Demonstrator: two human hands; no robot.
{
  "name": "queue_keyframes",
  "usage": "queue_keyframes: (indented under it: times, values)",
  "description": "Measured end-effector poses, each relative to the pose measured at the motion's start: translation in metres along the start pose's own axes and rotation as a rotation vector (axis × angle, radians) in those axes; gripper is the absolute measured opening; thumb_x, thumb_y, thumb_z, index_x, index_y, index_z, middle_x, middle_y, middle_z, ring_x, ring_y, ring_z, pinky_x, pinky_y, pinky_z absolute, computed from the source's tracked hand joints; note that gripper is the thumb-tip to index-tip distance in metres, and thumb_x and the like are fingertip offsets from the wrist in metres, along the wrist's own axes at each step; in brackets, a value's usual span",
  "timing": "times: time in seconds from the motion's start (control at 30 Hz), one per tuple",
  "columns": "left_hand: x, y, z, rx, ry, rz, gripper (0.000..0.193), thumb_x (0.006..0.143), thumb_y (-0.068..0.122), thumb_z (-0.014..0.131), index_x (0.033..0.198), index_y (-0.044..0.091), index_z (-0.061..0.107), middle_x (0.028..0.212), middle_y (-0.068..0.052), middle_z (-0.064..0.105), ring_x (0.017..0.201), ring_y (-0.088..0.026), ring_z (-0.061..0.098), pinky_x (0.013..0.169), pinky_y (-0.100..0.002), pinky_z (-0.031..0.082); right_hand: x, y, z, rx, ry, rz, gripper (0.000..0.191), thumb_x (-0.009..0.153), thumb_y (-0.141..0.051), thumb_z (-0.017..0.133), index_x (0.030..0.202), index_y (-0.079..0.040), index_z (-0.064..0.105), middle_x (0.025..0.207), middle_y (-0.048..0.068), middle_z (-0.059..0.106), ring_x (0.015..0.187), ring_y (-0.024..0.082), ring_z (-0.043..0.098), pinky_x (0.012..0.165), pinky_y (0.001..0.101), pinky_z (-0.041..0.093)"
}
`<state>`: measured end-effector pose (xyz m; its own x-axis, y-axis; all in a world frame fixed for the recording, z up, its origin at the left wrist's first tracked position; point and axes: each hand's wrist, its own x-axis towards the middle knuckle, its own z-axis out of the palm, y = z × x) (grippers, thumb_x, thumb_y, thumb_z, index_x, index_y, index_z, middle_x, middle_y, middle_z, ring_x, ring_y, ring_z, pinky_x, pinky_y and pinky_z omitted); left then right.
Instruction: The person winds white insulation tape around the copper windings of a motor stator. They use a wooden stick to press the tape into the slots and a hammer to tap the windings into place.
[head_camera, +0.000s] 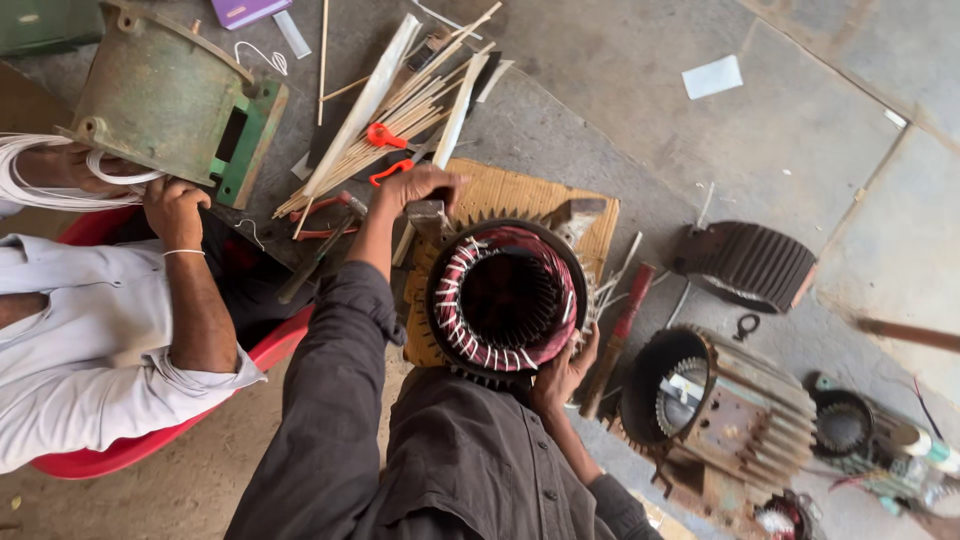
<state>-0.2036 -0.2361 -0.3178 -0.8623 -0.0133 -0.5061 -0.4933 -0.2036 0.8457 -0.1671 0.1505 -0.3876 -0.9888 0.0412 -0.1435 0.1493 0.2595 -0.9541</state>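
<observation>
- the person's left hand (418, 188) is stretched out past the round motor part (505, 298), its fingers bent down and close together on a small grey block (428, 214) at the part's far rim
- the right hand (563, 368) is pressed on the near right side of the motor part, fingers spread a little and curled on its edge
- the motor part stands on its side on a woven mat (520, 195), open hole facing up, with red and white wire wound around the ring
- a wooden-handled tool (618, 335) lies just beside the part on the right
- a pile of thin sticks (400, 110) and red-handled pliers (383, 150) lie on the floor beyond the left hand
- another person in a white shirt sits on a red seat (120, 450) at the left, their hand (172, 208) on loops of white wire (40, 175) next to a green metal shell (160, 95)
- a rusty motor body (735, 415) and a dark ribbed cover (755, 262) lie on the right, well apart from the hands
</observation>
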Motion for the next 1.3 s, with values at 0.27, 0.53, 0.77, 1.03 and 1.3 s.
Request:
queue_keyframes:
  times: [0.27, 0.53, 0.77, 1.03, 1.3]
  values:
    - [0.031, -0.053, -0.029, 0.049, -0.008, 0.045, 0.039, 0.088, 0.05, 0.075, 0.078, 0.013, 0.069, 0.073, 0.0, 0.07, 0.069, -0.011, 0.072, 0.07, -0.026, 0.056, 0.034, 0.018, 0.009, 0.04, 0.003, 0.099, 0.052, 0.107, -0.031, 0.056, 0.152, -0.008, 0.047, 0.147, 0.008, 0.052, 0.121, 0.019, 0.054, 0.104, 0.033, 0.044]
    - [0.014, -0.095, -0.036, -0.186, 0.029, 0.06, 0.028, 0.09, 0.036, 0.078, 0.077, 0.014, 0.066, 0.074, 0.0, 0.067, 0.069, -0.01, 0.065, 0.068, -0.027, 0.054, 0.055, 0.02, 0.004, -0.143, -0.11, -0.021, 0.051, 0.107, -0.03, 0.059, 0.151, -0.005, 0.048, 0.148, 0.012, 0.052, 0.134, 0.024, 0.052, 0.112, 0.0349, 0.039]
    - [-0.056, -0.162, -0.001, -0.334, 0.31, 0.168, 0.029, 0.092, 0.033, 0.077, 0.073, 0.015, 0.063, 0.071, 0.0, 0.066, 0.07, -0.009, 0.062, 0.067, -0.027, 0.051, 0.118, 0.015, 0.006, -0.333, -0.424, -0.078, 0.052, 0.104, -0.029, 0.06, 0.153, -0.014, 0.048, 0.154, 0.012, 0.052, 0.143, 0.028, 0.049, 0.119, 0.042, 0.039]
    - [-0.137, -0.234, 0.14, -0.736, 0.864, 0.075, 0.03, 0.092, 0.031, 0.076, 0.075, 0.011, 0.061, 0.066, -0.003, 0.063, 0.059, -0.013, 0.06, 0.057, -0.03, 0.05, 0.186, -0.028, 0.039, -0.522, -0.94, -0.238, 0.061, 0.1, -0.042, 0.059, 0.154, -0.016, 0.047, 0.158, 0.011, 0.047, 0.141, 0.031, 0.048, 0.117, 0.0479, 0.042]
    - [-0.146, -0.224, 0.141, -0.26, 0.873, 0.073, 0.051, 0.094, 0.056, 0.071, 0.076, 0.011, 0.055, 0.068, -0.003, 0.056, 0.061, -0.017, 0.053, 0.061, -0.036, 0.046, 0.144, -0.032, -0.005, -0.178, -0.586, -0.155, 0.047, 0.106, -0.037, 0.058, 0.142, -0.007, 0.062, 0.14, 0.012, 0.066, 0.131, 0.027, 0.063, 0.112, 0.0409, 0.051]
